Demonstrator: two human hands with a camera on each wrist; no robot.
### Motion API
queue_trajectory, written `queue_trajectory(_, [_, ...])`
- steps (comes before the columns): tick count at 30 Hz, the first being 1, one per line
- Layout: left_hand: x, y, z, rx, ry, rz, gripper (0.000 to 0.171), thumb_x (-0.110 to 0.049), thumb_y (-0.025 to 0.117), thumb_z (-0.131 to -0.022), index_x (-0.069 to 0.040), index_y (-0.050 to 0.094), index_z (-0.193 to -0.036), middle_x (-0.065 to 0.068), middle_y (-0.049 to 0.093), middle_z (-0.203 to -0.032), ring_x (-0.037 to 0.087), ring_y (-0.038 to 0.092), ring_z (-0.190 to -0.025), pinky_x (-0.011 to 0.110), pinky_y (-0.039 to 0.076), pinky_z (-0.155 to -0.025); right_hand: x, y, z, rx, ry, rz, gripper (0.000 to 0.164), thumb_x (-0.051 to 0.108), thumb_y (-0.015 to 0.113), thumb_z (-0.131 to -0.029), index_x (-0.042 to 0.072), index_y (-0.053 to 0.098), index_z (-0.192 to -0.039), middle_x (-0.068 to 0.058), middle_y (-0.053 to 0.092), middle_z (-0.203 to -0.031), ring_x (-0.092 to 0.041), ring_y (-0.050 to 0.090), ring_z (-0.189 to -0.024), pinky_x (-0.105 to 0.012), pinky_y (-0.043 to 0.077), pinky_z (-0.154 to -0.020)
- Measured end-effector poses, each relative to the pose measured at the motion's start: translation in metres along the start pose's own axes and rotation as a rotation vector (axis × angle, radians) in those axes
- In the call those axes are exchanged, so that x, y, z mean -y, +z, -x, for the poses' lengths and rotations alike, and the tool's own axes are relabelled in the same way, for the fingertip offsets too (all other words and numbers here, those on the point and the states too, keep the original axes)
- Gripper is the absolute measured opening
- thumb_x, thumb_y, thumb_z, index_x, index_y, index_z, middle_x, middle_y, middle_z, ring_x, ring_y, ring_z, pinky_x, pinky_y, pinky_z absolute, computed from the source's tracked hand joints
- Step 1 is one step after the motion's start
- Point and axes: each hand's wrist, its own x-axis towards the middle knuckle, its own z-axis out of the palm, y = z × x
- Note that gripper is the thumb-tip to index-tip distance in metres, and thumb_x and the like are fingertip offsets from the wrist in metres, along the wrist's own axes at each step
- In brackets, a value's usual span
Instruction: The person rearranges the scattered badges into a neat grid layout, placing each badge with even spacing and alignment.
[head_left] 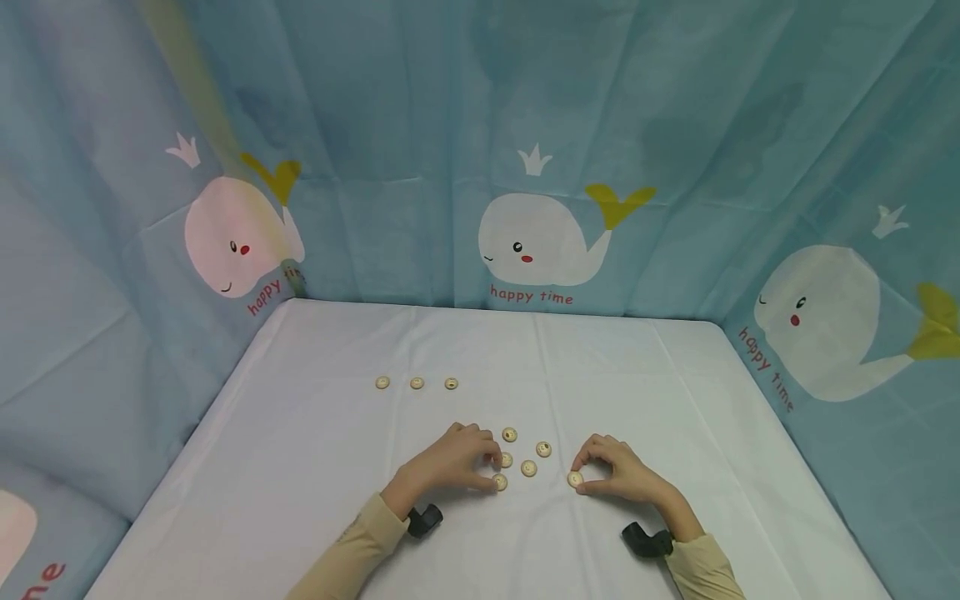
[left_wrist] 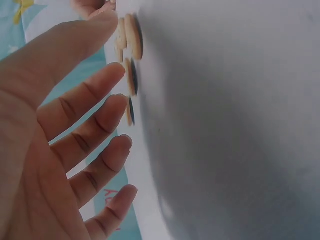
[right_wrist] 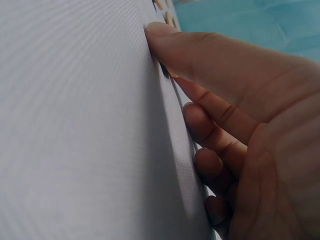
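My right hand [head_left: 618, 473] pinches a small round beige disc [head_left: 575, 479] between thumb and index finger, low at the white tabletop. In the right wrist view the thumb [right_wrist: 200, 50] covers most of that disc. My left hand [head_left: 456, 458] hovers beside a loose group of similar discs, its fingers spread and gently bent. Its thumb tip reaches the edge of the nearest disc [head_left: 500, 482], and the index finger overlaps another disc [head_left: 507, 460]. Further discs of the group are a dark-marked one [head_left: 510, 434], one to its right [head_left: 543, 449] and one below [head_left: 528, 468].
Farther back on the white-covered table [head_left: 637, 383], three discs form a row: left disc [head_left: 382, 382], middle disc [head_left: 417, 383] and right disc [head_left: 451, 383]. A blue curtain [head_left: 405, 242] printed with whales encloses the table at the back and both sides.
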Motion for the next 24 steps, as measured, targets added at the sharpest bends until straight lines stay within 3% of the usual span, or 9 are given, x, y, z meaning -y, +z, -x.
queue_trajectory(12, [-0.0083, 0.0032, 0.0002, 0.019, 0.002, -0.038, 0.019, -0.040, 0.075, -0.073, -0.029, 0.064, -0.084, -0.015, 0.053, -0.081, 0.002, 0.041, -0.077, 0.029, 0.035, -0.079, 0.0018, -0.0010, 0.0006, 0.007, -0.003, -0.023, 0.026, 0.041, 0.076, -0.072, 0.033, 0.061, -0.091, 0.018, 0.055, -0.096, -0.005, 0.045, -0.089, -0.031, 0.028, -0.076])
queue_trajectory(24, [-0.0092, 0.0035, 0.0010, 0.030, -0.026, -0.010, 0.017, -0.036, 0.074, -0.073, -0.028, 0.062, -0.082, -0.016, 0.052, -0.079, 0.001, 0.042, -0.076, 0.026, 0.033, -0.077, 0.0011, -0.0002, 0.0006, -0.011, -0.034, -0.022, 0.024, 0.037, 0.077, -0.073, 0.031, 0.062, -0.091, 0.014, 0.056, -0.096, -0.007, 0.046, -0.088, -0.031, 0.027, -0.075])
